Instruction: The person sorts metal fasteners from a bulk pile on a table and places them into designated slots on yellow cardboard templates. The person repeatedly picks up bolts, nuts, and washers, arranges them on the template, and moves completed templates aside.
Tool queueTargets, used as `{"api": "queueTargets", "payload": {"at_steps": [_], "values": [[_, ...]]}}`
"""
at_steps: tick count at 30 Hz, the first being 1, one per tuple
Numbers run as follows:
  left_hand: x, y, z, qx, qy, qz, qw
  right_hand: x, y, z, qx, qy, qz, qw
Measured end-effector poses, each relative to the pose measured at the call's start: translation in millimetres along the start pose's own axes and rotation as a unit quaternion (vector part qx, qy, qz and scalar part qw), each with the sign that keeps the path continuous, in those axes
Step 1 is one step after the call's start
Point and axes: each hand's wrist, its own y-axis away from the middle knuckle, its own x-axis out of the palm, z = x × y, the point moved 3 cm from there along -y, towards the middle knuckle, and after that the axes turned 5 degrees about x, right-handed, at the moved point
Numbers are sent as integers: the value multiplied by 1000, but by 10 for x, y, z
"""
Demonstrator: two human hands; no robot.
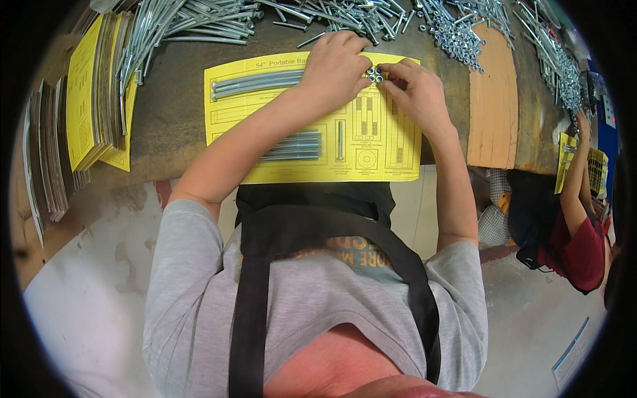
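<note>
A yellow printed sheet with line drawings lies at the table's near edge. Several small hex nuts sit grouped on its upper right part, between my two hands. My left hand reaches over the sheet, fingers bent and thumb apart from them, at the nuts' left side. From the right, my right hand touches the group, with a gap between thumb and forefinger. Long bolts lie side by side on the sheet's upper left, their right ends hidden by my left hand. Shorter bolts lie below, partly behind my left forearm.
Loose long bolts and shorter bolts are heaped along the far side. A nut pile stands beside a cardboard strip. Yellow sheet stacks stand left. At far right, a co-worker's arm reaches toward another hardware pile.
</note>
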Motion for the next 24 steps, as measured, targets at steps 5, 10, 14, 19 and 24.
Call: {"api": "queueTargets", "payload": {"at_steps": [5, 10, 14, 19, 24], "values": [[44, -24, 12, -14, 28, 8, 999, 37, 33, -2, 39, -26, -9, 999], [-102, -51, -23, -18, 64, -11, 998, -123, -22, -142, 61, -123, -56, 989], [-130, -303, 55, -20, 117, -10, 993, -623, -248, -688, 101, -96, -237, 961], [93, -1117, 246, -9, 112, -2, 994, -1009, -883, -1213, 5, 267, -224, 937], [446, -1965, 343, -8, 26, 23, 999, -1112, -1261, -1374, -116, 427, -83, 893]]}}
